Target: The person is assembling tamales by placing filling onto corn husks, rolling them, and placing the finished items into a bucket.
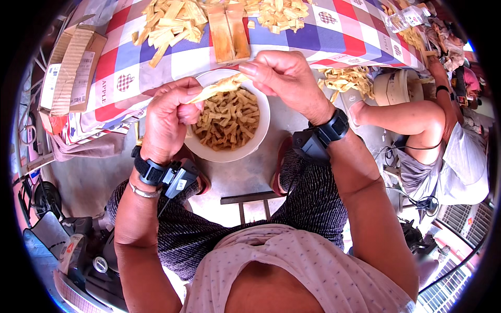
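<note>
A pale yellow dried strip (221, 87), perhaps tofu skin or a dried vegetable, is stretched between both hands above a white bucket (263, 135). My left hand (172, 107) grips its left end, and my right hand (283, 82) pinches its right end between thumb and fingers. Many short, knotted-looking strips (231, 121) lie in the bucket. Past the hands, at the table's near edge, is a wooden block (229, 35) with a lengthwise groove or gap. Longer strips (172, 25) are heaped left of the block, and short cut pieces (280, 13) right of it.
The table (313, 41) has a checked cloth. An open cardboard box (74, 70) stands at its left end. At right, a seated person (442, 133) has a hand at the table edge, near another bucket (393, 88) and hanging strips (348, 80). A dark stool or bench (248, 198) shows between my legs.
</note>
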Action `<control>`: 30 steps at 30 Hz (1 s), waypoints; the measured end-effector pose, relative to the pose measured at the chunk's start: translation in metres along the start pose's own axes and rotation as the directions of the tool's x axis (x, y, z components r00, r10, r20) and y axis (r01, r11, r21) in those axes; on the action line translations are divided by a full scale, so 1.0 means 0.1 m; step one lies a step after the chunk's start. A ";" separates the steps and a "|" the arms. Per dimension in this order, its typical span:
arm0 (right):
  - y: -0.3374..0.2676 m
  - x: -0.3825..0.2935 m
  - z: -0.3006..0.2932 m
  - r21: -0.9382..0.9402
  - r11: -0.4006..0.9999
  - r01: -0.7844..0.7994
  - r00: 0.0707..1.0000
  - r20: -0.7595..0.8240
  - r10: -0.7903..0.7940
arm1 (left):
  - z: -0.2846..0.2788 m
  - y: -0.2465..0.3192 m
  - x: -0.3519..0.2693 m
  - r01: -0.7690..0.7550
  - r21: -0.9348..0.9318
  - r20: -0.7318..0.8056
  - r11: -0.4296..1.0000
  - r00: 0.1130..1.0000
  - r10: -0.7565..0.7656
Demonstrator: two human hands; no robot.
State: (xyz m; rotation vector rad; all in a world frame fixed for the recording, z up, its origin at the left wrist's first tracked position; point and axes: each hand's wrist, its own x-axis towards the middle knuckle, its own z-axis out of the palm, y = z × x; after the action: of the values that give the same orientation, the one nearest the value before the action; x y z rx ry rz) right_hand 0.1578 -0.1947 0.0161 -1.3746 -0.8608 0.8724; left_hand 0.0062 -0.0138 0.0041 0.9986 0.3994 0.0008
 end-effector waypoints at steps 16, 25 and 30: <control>0.15 0.03 0.12 -0.085 0.978 0.191 0.982 0.021 -0.190 | 0.08 -0.08 0.03 -0.043 0.115 -0.077 0.992 0.996 0.052; 0.11 0.13 -0.01 0.084 0.996 -0.005 0.997 -0.076 0.011 | 0.05 0.10 0.07 -0.059 0.245 -0.127 0.968 0.988 0.093; 0.22 0.37 -0.27 0.238 0.971 -0.005 0.970 -0.234 0.062 | -0.12 0.33 0.33 -0.170 0.430 -0.098 0.887 0.967 0.233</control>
State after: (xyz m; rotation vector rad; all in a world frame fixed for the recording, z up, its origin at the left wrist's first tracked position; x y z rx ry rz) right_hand 0.1979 -0.1726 -0.0063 -1.2572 -0.5305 0.7875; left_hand 0.0387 0.0204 0.0149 1.4701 0.4380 0.1863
